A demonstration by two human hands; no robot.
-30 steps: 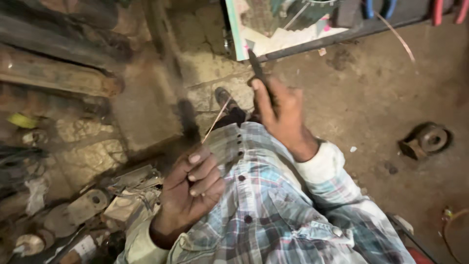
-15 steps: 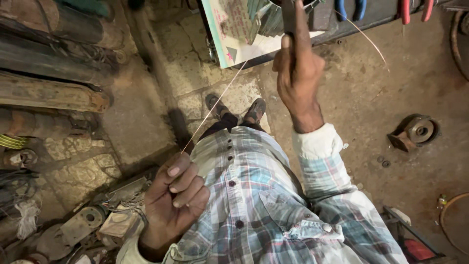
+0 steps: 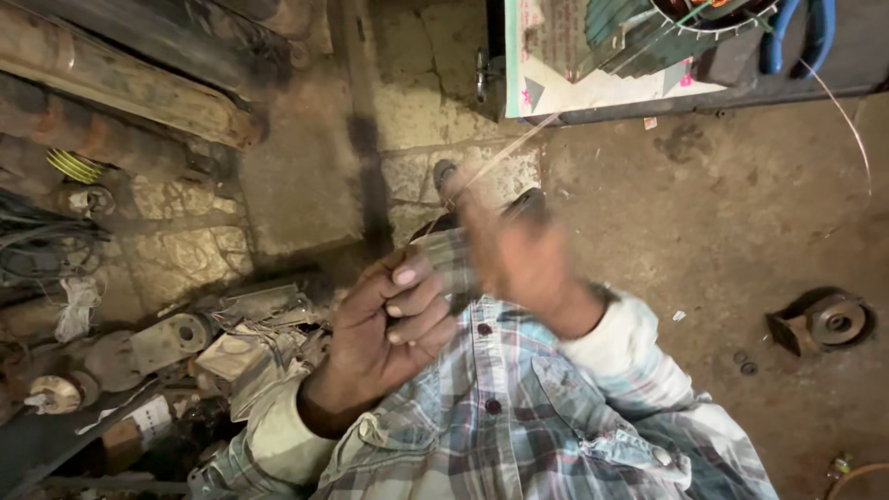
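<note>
My left hand (image 3: 394,319) is curled in front of my plaid shirt (image 3: 519,407), fingers pinched on the near end of a thin wire (image 3: 505,153). That wire runs up and right toward the motor stator (image 3: 690,23) on the white sheet (image 3: 574,65) at the top. My right hand (image 3: 519,255) is blurred by motion just right of the left hand, low over the shirt; its fingers look closed, and what they hold is lost in the blur. Both shoes (image 3: 444,176) show below the wire.
Rusty pipes (image 3: 120,83) and scrap metal parts (image 3: 167,343) crowd the left side. A round metal part (image 3: 829,319) lies on the dirt floor at the right. Blue-handled pliers (image 3: 796,37) rest at the top right. A loose wire (image 3: 847,116) curves nearby.
My right hand has dropped from up near the stator to just beside my left hand. The left hand has stayed by the shirt, still pinching the wire.
</note>
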